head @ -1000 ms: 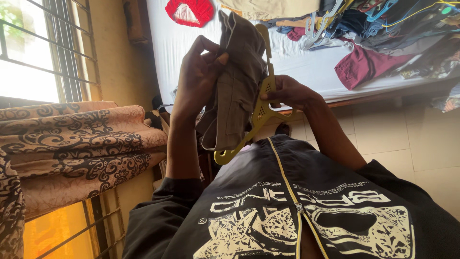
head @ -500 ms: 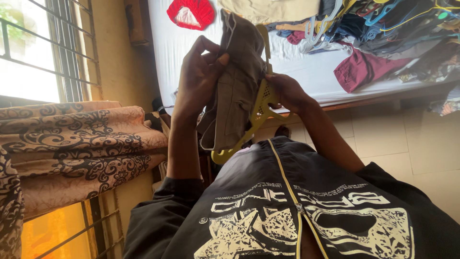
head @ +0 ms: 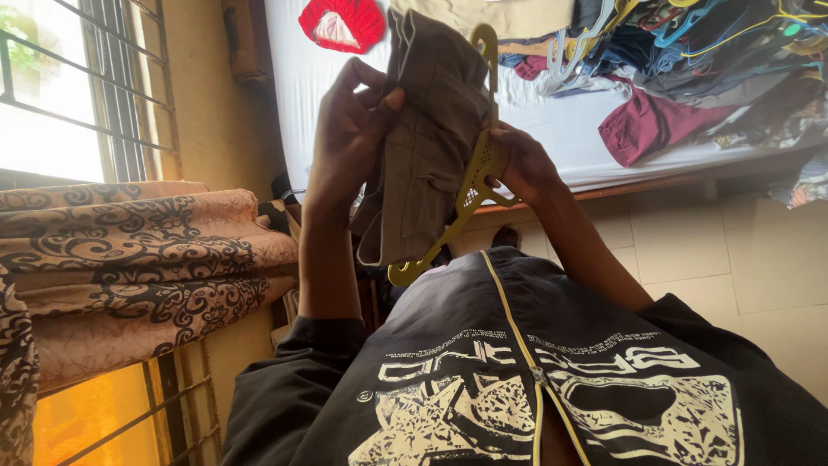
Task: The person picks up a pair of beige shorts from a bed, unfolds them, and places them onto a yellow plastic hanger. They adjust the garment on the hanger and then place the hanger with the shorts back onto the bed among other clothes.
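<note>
My left hand (head: 345, 138) pinches the upper fold of an olive-brown garment with pockets (head: 423, 155), thumb pressed on the cloth. My right hand (head: 520, 164) grips the middle of a yellow plastic hanger (head: 470, 194) that lies along the garment's right side. One end of the hanger sticks out above the cloth, the other curls out below it. Both hands hold these up in front of my chest, above my black zipped top with a pale print (head: 535, 380).
A bed with a white sheet (head: 552, 129) lies ahead, piled with mixed clothes and coloured hangers (head: 690, 52), a maroon garment (head: 647, 121) and a red item (head: 342, 22). A patterned curtain (head: 138, 259) and barred window (head: 78, 95) are on the left. Pale floor tiles (head: 733, 250) are on the right.
Both hands have lifted the garment and hanger slightly. The hanger's upper end now shows above the cloth, and my right hand has slid closer against the garment.
</note>
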